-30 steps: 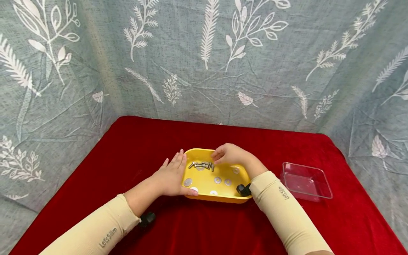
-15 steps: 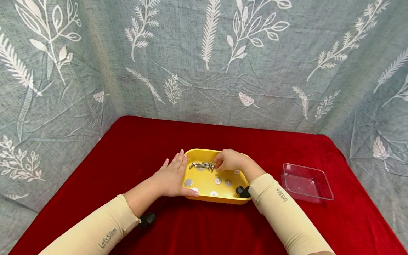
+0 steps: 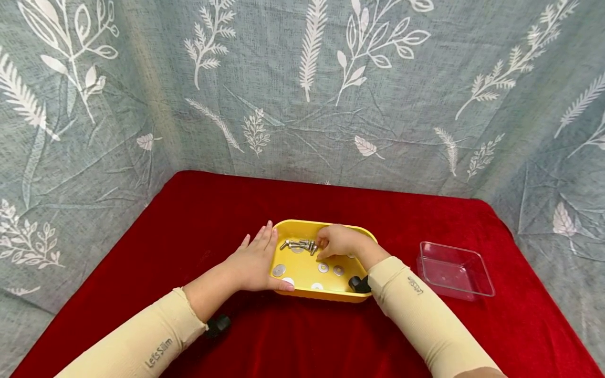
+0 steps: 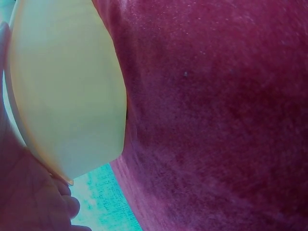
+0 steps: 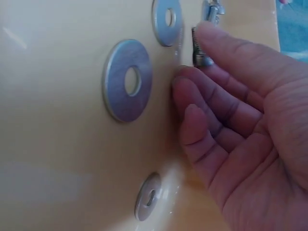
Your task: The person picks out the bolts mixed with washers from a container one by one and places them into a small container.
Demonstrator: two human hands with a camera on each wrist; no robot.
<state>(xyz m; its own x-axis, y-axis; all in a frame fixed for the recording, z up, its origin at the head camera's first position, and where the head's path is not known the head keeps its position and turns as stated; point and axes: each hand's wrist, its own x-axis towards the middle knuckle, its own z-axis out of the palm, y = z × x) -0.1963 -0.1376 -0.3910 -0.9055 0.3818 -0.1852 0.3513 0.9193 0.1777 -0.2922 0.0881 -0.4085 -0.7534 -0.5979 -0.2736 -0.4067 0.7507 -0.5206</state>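
A yellow tray [image 3: 350, 278] holds a small cluster of metal bolts [image 3: 296, 244] and several flat washers [image 3: 323, 268]. My left hand [image 3: 252, 265] lies against the tray's left end, fingers extended along the wall and thumb at the near rim. In the left wrist view, part of that hand shows beside the tray's outer wall [image 4: 72, 91]. My right hand [image 3: 337, 241] reaches inside, its thumb and curled fingers pinching a bolt [image 5: 201, 53] at the cluster's right edge. Its fingertips partly hide the bolt. In the right wrist view, a large washer [image 5: 127, 82] lies beside the fingers.
To the right of the tray stands a clear plastic box [image 3: 454, 270]. Red cloth [image 3: 293, 336] covers the table, and a grey-green patterned curtain [image 3: 264, 105] hangs behind it. Black wrist cameras [image 3: 360, 284] sit under the forearms.
My right hand has lowered into the tray, and its fingers have come to the bolts. The rightmost bolt has tilted slightly. My left hand stays against the tray's left end.
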